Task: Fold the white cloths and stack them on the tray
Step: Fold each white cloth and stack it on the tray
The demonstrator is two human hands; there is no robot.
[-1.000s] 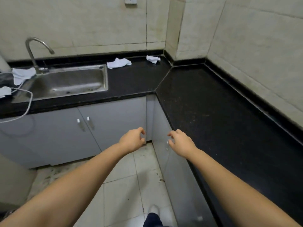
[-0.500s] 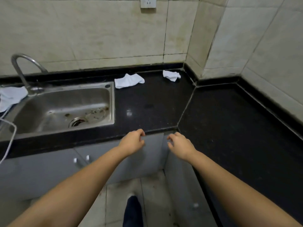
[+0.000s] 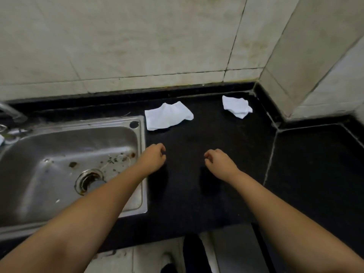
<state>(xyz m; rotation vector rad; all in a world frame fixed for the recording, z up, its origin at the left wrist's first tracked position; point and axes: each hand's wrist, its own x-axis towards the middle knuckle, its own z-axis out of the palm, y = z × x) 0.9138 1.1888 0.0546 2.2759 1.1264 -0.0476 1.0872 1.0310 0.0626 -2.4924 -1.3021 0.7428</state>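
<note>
Nearest to you, past the near edge of the black surface (image 3: 197,203), a strip of pale floor tile (image 3: 153,259) and a dark shoe (image 3: 192,251) show below. Both of your bare forearms reach forward over that surface.

Your left hand (image 3: 152,158) hangs above the surface just right of the sink's right rim, palm down, its fingers (image 3: 162,149) loosely curled with nothing between them. Your right hand (image 3: 219,161) hangs level with it, a little apart to the right, its fingers (image 3: 207,155) curled loosely in the same way and likewise holding nothing. Dark shadows lie on the surface under each wrist; whether either hand touches the stone cannot be told.

To the left, the steel sink (image 3: 140,168) is set into the surface, with specks of debris around its drain (image 3: 89,181). Part of a tap (image 3: 11,113) shows at the far left edge.

Farther on, the larger white cloth (image 3: 167,116) lies crumpled and unfolded on the surface, just beside the sink's far right corner and beyond your left hand. The smaller white cloth (image 3: 236,106) lies bunched well to the right of it, near the corner where the tiled wall (image 3: 137,46) turns. Both cloths lie apart from your hands.
</note>
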